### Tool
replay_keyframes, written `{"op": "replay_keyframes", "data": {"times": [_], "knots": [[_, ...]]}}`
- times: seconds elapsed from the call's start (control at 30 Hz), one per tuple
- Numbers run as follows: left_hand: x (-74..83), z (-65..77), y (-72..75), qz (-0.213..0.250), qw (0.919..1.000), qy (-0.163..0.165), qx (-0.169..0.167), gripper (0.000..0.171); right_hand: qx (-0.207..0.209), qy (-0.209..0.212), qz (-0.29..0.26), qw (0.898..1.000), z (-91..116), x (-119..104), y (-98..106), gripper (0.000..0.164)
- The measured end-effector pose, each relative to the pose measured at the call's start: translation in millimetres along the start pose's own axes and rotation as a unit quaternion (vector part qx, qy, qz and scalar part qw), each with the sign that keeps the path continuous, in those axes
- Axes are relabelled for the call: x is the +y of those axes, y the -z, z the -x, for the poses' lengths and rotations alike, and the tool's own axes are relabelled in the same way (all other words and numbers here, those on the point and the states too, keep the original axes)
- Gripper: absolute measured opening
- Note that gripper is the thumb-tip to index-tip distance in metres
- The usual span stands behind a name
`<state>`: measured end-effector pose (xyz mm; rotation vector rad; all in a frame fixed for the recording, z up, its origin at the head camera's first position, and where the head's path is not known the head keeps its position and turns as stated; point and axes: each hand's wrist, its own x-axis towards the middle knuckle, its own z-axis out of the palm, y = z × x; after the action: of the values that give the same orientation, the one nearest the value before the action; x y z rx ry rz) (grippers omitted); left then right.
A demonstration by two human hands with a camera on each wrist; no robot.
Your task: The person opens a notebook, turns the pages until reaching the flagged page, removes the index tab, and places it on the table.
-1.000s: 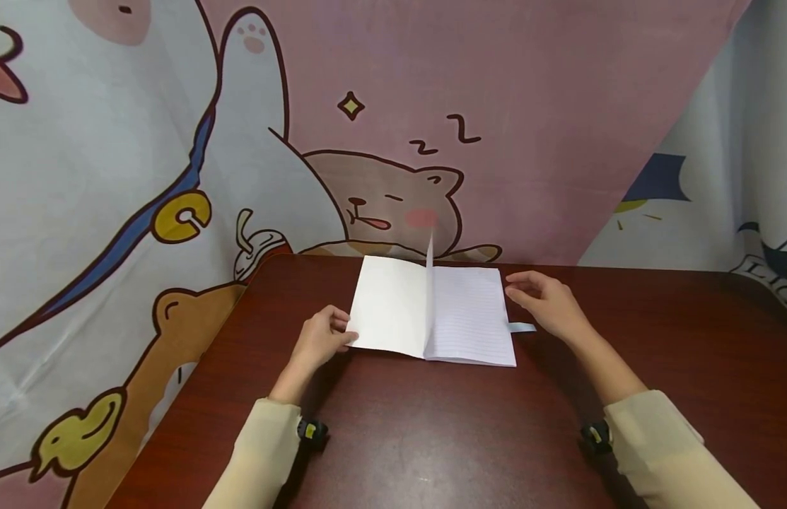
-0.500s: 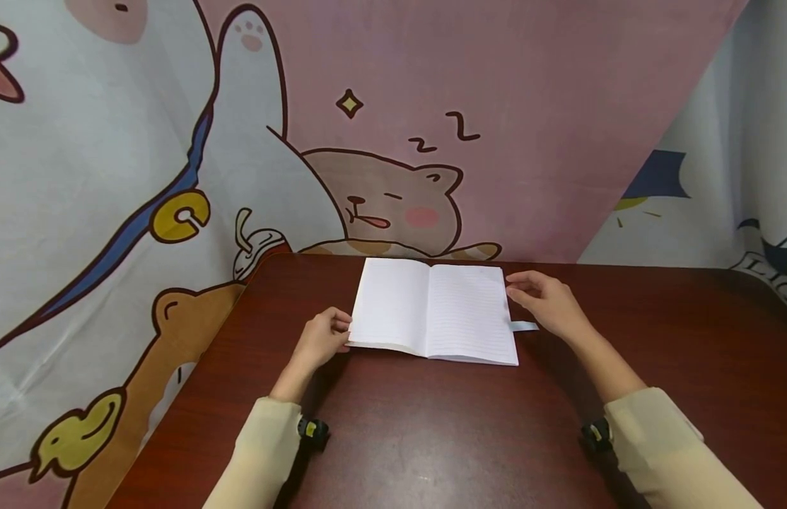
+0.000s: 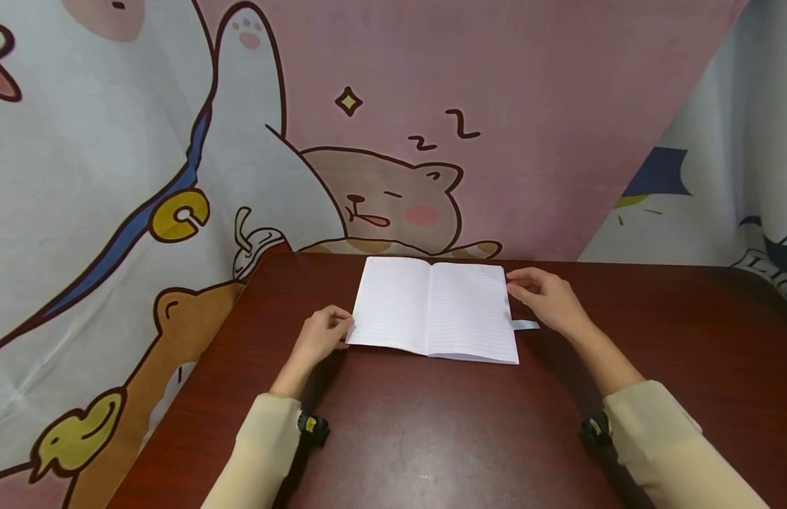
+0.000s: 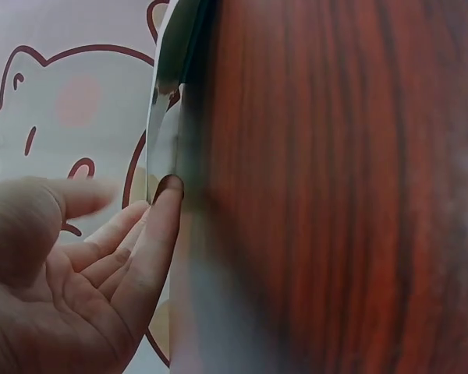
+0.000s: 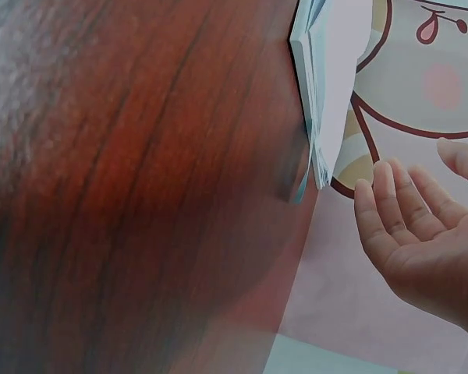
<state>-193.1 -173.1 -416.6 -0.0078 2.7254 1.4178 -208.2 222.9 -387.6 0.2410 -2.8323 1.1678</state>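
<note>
An open notebook [image 3: 393, 304] with lined white pages lies on the table, a pale blue ribbon [image 3: 525, 325] sticking out past its right edge. My left hand [image 3: 319, 332] is at the left page's lower outer corner. In the left wrist view, its nearly straight fingers [image 4: 152, 249] meet the notebook's edge, while the blurred thumb stands apart from them. My right hand [image 3: 549, 300] is beside the right page's outer edge with relaxed fingers and nothing in them. From the right wrist, the page stack [image 5: 316, 101] shows side-on, left of the fingertips.
The dark red-brown wooden table [image 3: 406, 438] extends in front of the notebook and to both sides. Directly behind its far edge hangs a cartoon-printed cloth [image 3: 533, 141]. A small black device [image 3: 313, 430] is worn at the left wrist, with another [image 3: 597, 433] at the right.
A leaf standing upright at the spine has come down onto the left side, covering the blank page. Then the left page changed again, now showing clear lines. Both hands stay nearly in place.
</note>
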Motion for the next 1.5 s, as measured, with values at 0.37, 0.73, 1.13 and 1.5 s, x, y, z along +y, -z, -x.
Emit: {"op": "replay_keyframes", "data": {"times": [0.37,0.73,1.13,1.5], "knots": [[3.8,-12.5,-5.7,-0.053,0.9983,-0.016,0.020,0.043,0.008,0.001,-0.002,1.000,-4,0,-2,0.038],[3.0,-16.0,-7.9,-0.068,0.9968,-0.027,0.034,0.043,0.013,-0.009,-0.003,1.000,-8,4,-4,0.037],[-3.8,-14.4,-15.4,-0.061,0.9978,-0.015,0.019,0.042,0.006,-0.028,-0.001,1.000,-9,12,-7,0.039],[0.1,-11.2,-19.4,-0.035,0.9993,0.007,-0.013,0.040,-0.008,-0.038,0.001,0.999,-13,22,-10,0.041]]}}
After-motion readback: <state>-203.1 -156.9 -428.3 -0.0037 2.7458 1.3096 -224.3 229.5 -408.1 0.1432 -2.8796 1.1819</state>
